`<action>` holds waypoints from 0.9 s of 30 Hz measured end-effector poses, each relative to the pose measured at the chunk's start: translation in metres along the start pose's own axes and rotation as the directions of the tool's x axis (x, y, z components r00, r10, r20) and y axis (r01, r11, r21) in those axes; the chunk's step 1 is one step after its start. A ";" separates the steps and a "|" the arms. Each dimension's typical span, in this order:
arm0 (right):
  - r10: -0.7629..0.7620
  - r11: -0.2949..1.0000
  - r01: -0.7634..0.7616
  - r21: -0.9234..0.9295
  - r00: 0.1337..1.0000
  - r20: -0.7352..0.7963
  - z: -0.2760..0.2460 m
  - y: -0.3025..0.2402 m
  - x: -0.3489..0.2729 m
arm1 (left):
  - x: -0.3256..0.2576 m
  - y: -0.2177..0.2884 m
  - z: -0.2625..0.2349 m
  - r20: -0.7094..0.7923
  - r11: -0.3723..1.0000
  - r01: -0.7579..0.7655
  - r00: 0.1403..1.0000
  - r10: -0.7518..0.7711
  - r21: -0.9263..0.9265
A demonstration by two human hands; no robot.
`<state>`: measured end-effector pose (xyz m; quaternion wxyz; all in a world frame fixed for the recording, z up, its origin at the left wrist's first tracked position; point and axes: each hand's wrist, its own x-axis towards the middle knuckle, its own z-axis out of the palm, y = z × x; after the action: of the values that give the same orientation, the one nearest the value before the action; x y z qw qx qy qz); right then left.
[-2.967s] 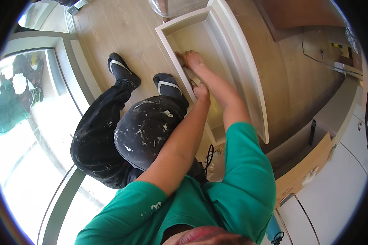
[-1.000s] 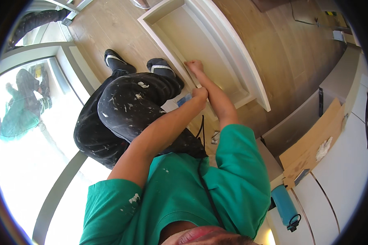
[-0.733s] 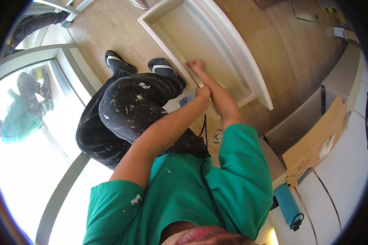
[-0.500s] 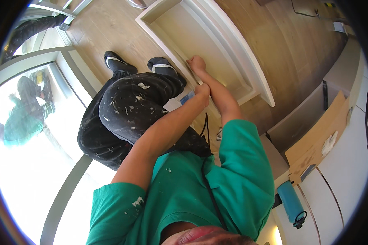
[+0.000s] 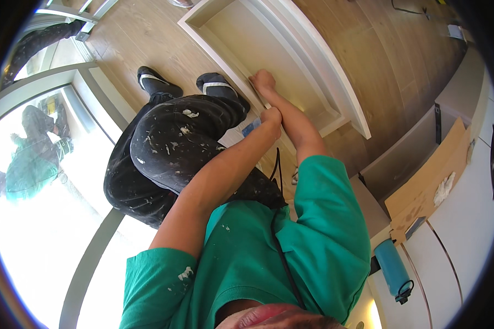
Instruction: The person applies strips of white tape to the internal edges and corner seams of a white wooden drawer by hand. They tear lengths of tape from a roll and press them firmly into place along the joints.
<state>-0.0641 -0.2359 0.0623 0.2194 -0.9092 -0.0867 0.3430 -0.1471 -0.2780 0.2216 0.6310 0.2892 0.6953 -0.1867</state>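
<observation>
A long cream drawer-like wooden box with raised walls lies on the floor in front of me. My right hand is closed in a fist against its near rim, the knuckles turned to its inside. Anything within those fingers is hidden. Closer to me, my left hand is closed too, at the same rim beside my right forearm. Its fingers point away from view. A small blue flat piece shows next to the left hand; I cannot tell whether the hand holds it.
My paint-spattered trousers and shoes are left of the box. A bright glass panel stands at the far left. To the right are a cardboard sheet, a teal bottle and a grey-brown open compartment.
The view has shifted slightly. Both hands remain closed at the near rim, with little visible movement, and a bit more of the blue piece shows.
</observation>
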 end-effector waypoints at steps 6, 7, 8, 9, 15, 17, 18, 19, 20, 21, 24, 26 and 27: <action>0.020 1.000 -0.019 -0.014 0.998 0.057 -0.009 -0.006 -0.003 | -0.011 0.006 0.000 -0.022 1.000 -0.003 1.000 0.003 -0.020; 0.035 0.999 -0.035 -0.011 0.998 0.060 -0.009 -0.007 -0.003 | -0.015 0.008 -0.002 -0.014 1.000 -0.003 1.000 0.002 -0.025; 0.052 0.999 -0.051 -0.008 0.997 0.064 -0.008 -0.009 -0.003 | -0.016 0.008 -0.003 -0.006 1.000 -0.001 1.000 0.001 -0.030; 0.068 0.998 -0.067 -0.006 0.995 0.068 -0.007 -0.010 -0.003 | -0.017 0.009 -0.003 0.000 1.000 -0.003 1.000 0.003 -0.024; 0.085 0.996 -0.083 -0.021 0.994 0.068 -0.009 -0.011 -0.003 | -0.012 0.006 -0.003 0.005 1.000 0.000 1.000 0.000 -0.013; 0.079 0.997 -0.078 -0.024 0.995 0.065 -0.010 -0.012 -0.004 | -0.007 0.005 -0.001 -0.024 1.000 0.007 1.000 -0.007 -0.006; 0.076 0.997 -0.075 -0.025 0.995 0.064 -0.010 -0.012 -0.004 | -0.003 0.004 -0.001 -0.024 1.000 0.010 1.000 -0.010 -0.002; 0.074 0.997 -0.073 -0.025 0.995 0.064 -0.010 -0.013 -0.004 | 0.000 0.003 -0.001 -0.024 1.000 0.013 1.000 -0.013 0.002; 0.074 0.997 -0.072 -0.025 0.995 0.064 -0.011 -0.013 -0.005 | 0.004 0.002 0.000 -0.024 1.000 0.016 1.000 -0.016 0.007; 0.073 0.997 -0.071 -0.025 0.995 0.064 -0.011 -0.014 -0.005 | 0.008 0.000 0.000 -0.023 1.000 0.012 1.000 -0.012 0.007; 0.066 0.998 -0.065 -0.022 0.997 0.042 -0.011 -0.014 -0.005 | 0.014 -0.003 0.000 -0.013 1.000 -0.004 1.000 0.004 0.020; 0.070 0.997 -0.069 -0.030 0.997 0.044 -0.012 -0.014 -0.005 | 0.014 -0.002 0.000 0.000 0.999 -0.019 1.000 0.019 0.038; 0.071 0.997 -0.070 -0.034 0.996 0.045 -0.014 -0.015 -0.006 | 0.012 -0.002 0.000 -0.004 1.000 -0.020 1.000 0.021 0.017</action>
<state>-0.0595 -0.2292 0.0815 0.1902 -0.9069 -0.0652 0.3701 -0.1487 -0.2773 0.2098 0.6289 0.3021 0.6919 -0.1856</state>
